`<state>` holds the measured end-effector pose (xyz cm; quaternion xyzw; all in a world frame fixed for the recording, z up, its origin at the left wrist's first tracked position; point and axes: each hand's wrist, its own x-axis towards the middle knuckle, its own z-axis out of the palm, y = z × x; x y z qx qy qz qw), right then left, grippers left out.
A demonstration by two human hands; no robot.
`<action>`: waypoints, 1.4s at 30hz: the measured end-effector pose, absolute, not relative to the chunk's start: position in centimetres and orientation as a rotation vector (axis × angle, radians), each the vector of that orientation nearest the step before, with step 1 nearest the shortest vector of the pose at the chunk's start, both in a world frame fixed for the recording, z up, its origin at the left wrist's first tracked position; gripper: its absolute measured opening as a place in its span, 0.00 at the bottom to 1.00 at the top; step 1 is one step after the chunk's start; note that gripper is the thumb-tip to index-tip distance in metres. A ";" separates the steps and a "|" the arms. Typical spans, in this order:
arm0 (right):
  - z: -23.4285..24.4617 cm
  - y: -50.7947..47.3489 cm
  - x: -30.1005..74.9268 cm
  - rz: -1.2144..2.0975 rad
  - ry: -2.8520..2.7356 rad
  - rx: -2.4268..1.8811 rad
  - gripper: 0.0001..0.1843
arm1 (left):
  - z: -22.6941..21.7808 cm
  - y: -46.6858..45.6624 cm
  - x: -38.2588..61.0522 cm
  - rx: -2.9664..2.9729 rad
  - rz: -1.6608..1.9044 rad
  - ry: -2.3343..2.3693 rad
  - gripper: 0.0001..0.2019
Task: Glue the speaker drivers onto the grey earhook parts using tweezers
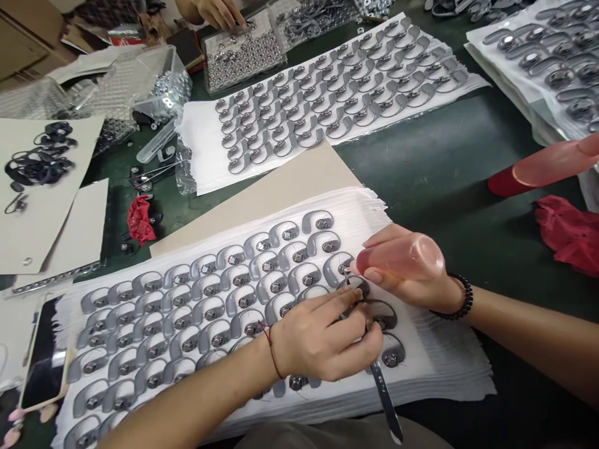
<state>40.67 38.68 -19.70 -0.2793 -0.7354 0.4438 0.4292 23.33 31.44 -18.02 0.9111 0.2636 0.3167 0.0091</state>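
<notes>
At the right end of the white paper stack, just past the rows of grey ear hooks, one darker ear hook lies flat between the two hands. The left hand comes from the near left and covers its lower side. The forefinger is stretched over it and touches it, while the other fingers are closed around thin metal tweezers, whose long axis runs from the palm down and to the right, toward the near edge of the stack. The right hand comes from the right side, with its fingers wrapped tight around a pink bottle. This bottle lies almost level, its long axis going left to right, and its narrow end points left at the darker ear hook, just beside it; if the tip touches, I cannot tell. Both hands are close, but the left one is nearer. At the top, a co-worker's hand rests on a tray of small metal parts.
</notes>
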 end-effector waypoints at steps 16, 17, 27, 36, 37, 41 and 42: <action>-19.9 38.8 40.6 1.016 -1.905 -0.597 0.12 | -17.6 31.7 23.2 2.823 0.928 0.812 0.03; -19.8 38.8 40.6 1.011 -1.908 -0.587 0.12 | -17.5 31.7 23.1 2.824 0.933 0.804 0.03; -20.0 38.6 40.7 0.974 -1.887 -0.630 0.09 | -17.6 31.7 23.1 2.815 0.917 0.812 0.06; -20.0 38.5 40.8 0.915 -1.887 -0.653 0.08 | -17.3 32.0 23.2 2.821 0.914 0.818 0.05; -20.0 38.5 40.9 0.896 -1.888 -0.676 0.08 | -17.3 32.0 23.3 2.821 0.919 0.823 0.05; -19.7 38.5 41.2 0.826 -1.895 -0.746 0.11 | -17.1 32.1 23.3 2.816 0.904 0.829 0.04; -19.7 38.5 41.3 0.828 -1.886 -0.742 0.11 | -17.1 32.1 23.2 2.814 0.897 0.824 0.04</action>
